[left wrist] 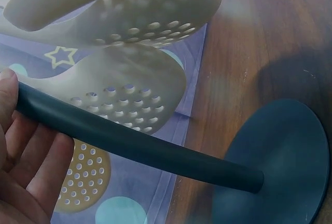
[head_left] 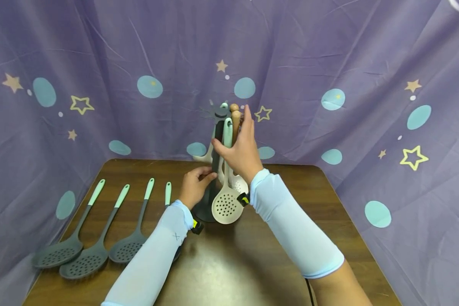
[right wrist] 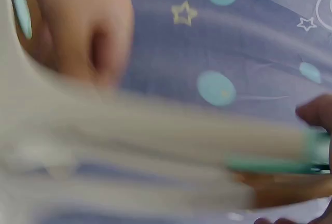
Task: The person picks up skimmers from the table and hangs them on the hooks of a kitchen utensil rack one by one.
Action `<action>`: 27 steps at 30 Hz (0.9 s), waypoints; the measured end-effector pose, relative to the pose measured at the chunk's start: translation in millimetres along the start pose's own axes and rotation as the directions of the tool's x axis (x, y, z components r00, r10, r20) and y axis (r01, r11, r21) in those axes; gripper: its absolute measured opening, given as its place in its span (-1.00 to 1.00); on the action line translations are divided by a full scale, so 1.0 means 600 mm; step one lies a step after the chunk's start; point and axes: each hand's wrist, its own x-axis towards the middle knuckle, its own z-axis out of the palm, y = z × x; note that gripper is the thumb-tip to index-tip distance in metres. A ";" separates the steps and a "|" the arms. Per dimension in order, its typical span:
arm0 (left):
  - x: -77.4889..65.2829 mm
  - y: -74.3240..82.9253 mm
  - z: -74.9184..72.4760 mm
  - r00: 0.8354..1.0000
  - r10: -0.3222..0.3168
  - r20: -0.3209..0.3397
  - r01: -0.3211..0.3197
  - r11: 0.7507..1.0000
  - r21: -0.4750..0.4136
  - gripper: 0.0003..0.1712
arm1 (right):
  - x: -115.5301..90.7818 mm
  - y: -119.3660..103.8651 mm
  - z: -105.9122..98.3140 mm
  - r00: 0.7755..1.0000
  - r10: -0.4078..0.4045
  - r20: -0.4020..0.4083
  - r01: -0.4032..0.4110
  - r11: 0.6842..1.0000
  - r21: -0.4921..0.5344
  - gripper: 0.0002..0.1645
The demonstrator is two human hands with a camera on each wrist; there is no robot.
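Both forearms in pale blue sleeves reach forward. The left hand (head_left: 194,185) sits low with fingers curled in a grip; the right hand (head_left: 240,148) is raised higher, fingers curled, index pointing up.

No readable words, numbers or brand marks show on anything here.
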 end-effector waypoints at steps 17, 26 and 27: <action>-0.004 -0.001 -0.015 1.000 -0.005 -0.003 0.005 1.000 -0.007 -0.55 | -0.067 0.049 0.089 0.957 0.287 -0.033 -0.282 0.954 0.105 -0.44; -0.013 -0.010 -0.045 0.998 -0.045 0.052 0.048 0.997 -0.062 -0.53 | -0.067 0.060 0.090 0.954 0.292 -0.068 -0.281 0.950 0.136 -0.47; -0.015 -0.011 -0.050 0.997 -0.051 0.053 0.054 0.997 -0.057 -0.52 | -0.067 0.060 0.091 0.954 0.291 -0.068 -0.280 0.950 0.138 -0.47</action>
